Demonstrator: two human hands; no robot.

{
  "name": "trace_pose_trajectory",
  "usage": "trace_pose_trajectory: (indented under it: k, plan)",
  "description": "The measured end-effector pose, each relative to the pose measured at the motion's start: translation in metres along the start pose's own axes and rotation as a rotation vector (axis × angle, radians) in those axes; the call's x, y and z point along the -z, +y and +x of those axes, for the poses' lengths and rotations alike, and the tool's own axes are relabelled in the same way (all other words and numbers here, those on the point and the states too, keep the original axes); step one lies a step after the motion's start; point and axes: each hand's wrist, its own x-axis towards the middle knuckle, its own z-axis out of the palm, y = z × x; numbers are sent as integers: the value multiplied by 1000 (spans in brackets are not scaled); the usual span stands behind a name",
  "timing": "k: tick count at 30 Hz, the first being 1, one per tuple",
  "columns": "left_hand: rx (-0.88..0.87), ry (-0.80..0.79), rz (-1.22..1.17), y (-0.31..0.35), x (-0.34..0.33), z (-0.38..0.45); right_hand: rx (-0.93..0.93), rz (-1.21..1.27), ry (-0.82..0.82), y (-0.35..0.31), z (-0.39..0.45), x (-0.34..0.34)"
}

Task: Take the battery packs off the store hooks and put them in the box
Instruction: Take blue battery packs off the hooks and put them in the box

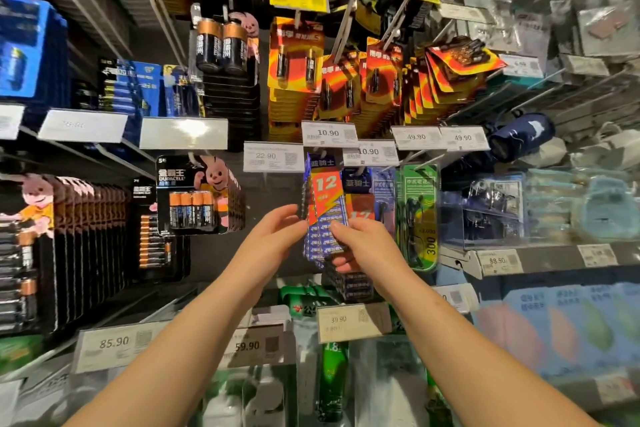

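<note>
blue battery packs [323, 218], orange "12", seemingly several

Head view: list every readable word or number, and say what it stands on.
"12": blue-and-orange battery pack held by both hands.
"DURACELL": black four-cell pack.
"10.90": white price tag.
"22.90": white tag.
"49.90": tag.
"85.90": lower tag.
Small print: unreadable.

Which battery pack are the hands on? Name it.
The blue pack with the orange "12" panel, hanging under the 10.90 tag. Left hand and right hand both grip it; the black Duracell packs hang untouched.
</note>
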Motion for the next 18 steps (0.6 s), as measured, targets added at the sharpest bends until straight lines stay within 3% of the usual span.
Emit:
trace_pose_trajectory:
  k: [13, 18]
  plan:
    - [72, -91, 59, -20, -6, 9, -106, -139, 88, 4, 1, -23]
    - [83, -53, 45, -24, -5, -4, -182, -50, 65, 2, -8, -22]
